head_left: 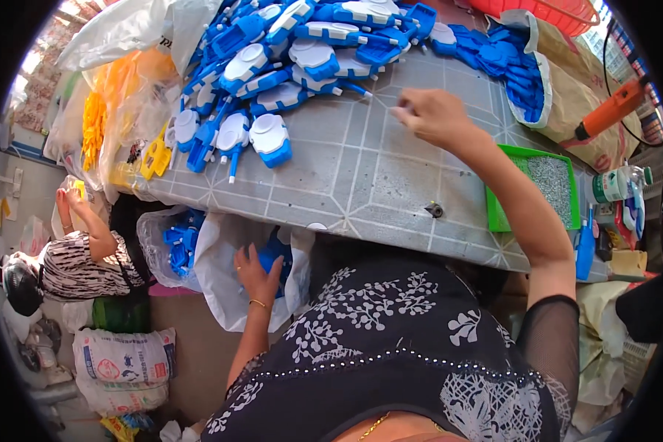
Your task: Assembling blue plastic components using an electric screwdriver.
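My left hand (256, 274) is over the mouth of a white sack (221, 295) below the table's front edge. Its fingers are spread, with a blue plastic part (274, 252) in the sack just beyond the thumb. Above the tabletop my right hand (436, 116) is closed, fingertips pinched together; what they hold, if anything, is hidden. To its left rises a heap of blue-and-white plastic pieces (270, 140) with thin stems. A green tray (496, 199) of small metal bits lies under my right forearm.
A paper sack (567, 88) spills blue parts (493, 55) at the far right, near an orange power screwdriver (611, 109). A small dark piece (435, 211) lies near the front edge. Yellow parts (155, 155) and a clear bag (151, 228) are left. Another person (88, 258) sits at far left.
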`<state>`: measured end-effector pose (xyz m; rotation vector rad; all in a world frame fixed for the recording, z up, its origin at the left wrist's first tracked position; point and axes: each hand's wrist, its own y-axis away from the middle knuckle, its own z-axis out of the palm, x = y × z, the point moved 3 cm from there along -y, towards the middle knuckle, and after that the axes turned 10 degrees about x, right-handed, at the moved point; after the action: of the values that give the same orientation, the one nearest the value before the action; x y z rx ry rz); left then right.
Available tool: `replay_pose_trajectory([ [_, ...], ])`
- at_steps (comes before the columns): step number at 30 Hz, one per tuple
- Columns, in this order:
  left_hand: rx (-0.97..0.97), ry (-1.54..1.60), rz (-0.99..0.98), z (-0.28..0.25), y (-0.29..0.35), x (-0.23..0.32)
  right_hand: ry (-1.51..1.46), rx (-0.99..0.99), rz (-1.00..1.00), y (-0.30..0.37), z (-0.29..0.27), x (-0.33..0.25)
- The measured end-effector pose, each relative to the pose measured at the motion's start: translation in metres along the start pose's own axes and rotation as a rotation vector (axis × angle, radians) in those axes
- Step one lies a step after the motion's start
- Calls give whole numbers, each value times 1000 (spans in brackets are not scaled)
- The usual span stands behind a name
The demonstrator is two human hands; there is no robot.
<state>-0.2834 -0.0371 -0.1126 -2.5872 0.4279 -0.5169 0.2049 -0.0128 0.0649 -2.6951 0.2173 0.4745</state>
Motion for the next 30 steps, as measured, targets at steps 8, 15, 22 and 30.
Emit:
replay_pose_trajectory([
  [8, 228, 386, 238, -57, -83, 101, 205, 51, -213, -54, 72, 13],
  [15, 64, 772, 303, -55, -155, 187, -374, 229, -51, 2, -76, 0],
  [22, -440, 1368, 156, 28, -180, 333, 57, 27, -245, 4, -87, -42],
  [30, -516, 1292, -356, 61, -168, 321, -73, -210, 52, 76, -65, 32],
])
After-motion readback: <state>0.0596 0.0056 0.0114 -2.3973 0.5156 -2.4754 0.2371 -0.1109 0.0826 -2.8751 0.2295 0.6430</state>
